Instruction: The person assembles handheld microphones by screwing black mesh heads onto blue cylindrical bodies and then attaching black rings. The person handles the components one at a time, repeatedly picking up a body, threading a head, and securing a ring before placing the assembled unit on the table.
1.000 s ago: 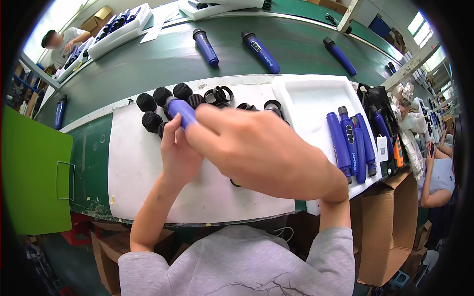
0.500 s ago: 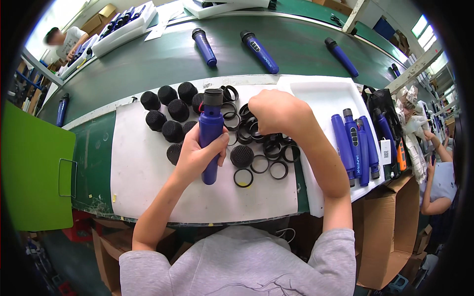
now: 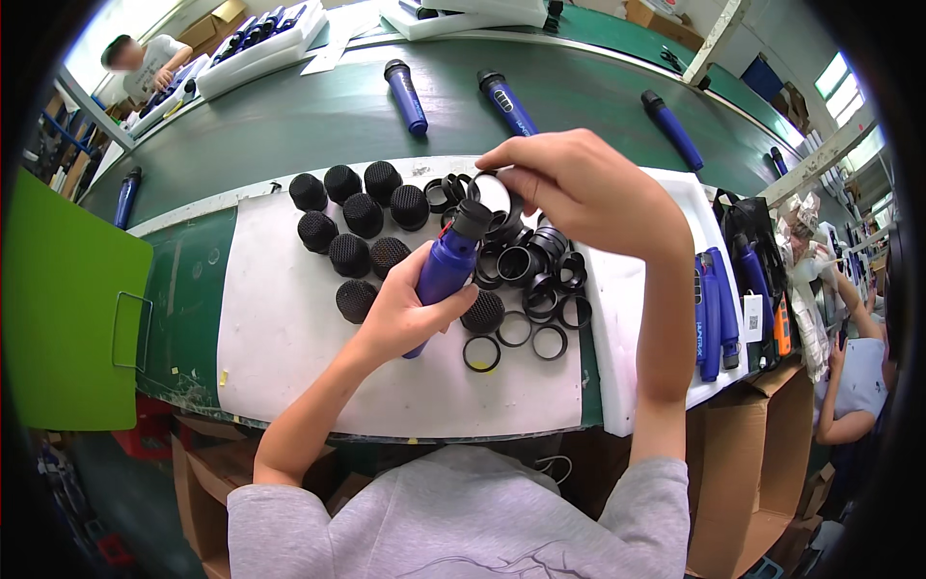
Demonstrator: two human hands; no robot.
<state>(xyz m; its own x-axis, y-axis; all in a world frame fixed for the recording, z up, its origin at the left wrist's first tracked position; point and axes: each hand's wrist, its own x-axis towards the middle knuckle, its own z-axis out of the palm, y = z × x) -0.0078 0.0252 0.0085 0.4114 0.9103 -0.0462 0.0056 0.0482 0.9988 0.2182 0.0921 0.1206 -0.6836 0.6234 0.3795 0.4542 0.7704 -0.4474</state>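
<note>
a green belt (image 3: pixel 289 135) curves across the upper view, with five blue microphones (image 3: pixel 672 130) lying on it. one green panel (image 3: pixel 72 309) stands at the far left. nearer, a white sheet (image 3: pixel 280 338) covers the middle of the workbench (image 3: pixel 183 318). to its right sits one white foam tray (image 3: pixel 617 357); three blue bodies (image 3: pixel 712 309) in it show past the right forearm (image 3: pixel 666 318), which hides part of the tray.

the left hand (image 3: pixel 410 309) is wrapped around one blue microphone body (image 3: pixel 448 268) over the sheet, tilted with its bare dark collar (image 3: pixel 472 220) pointing up and to the right. the right hand (image 3: pixel 593 193) pinches one black ring (image 3: pixel 509 201) between thumb and fingers, close to that collar; whether ring and collar touch, i cannot tell.

ten black mesh heads (image 3: pixel 363 214) rest on the sheet: nine grouped to the left of the microphone body, one just right of the left hand. loose rings (image 3: pixel 465 355) lie in a heap below the right hand, overlapping too much to count; three lie flat at the near edge.

pale lettering runs along one body in the tray and along one microphone on the belt. just right of the tray, one white tag (image 3: pixel 752 318) bears a square printed code.
</note>
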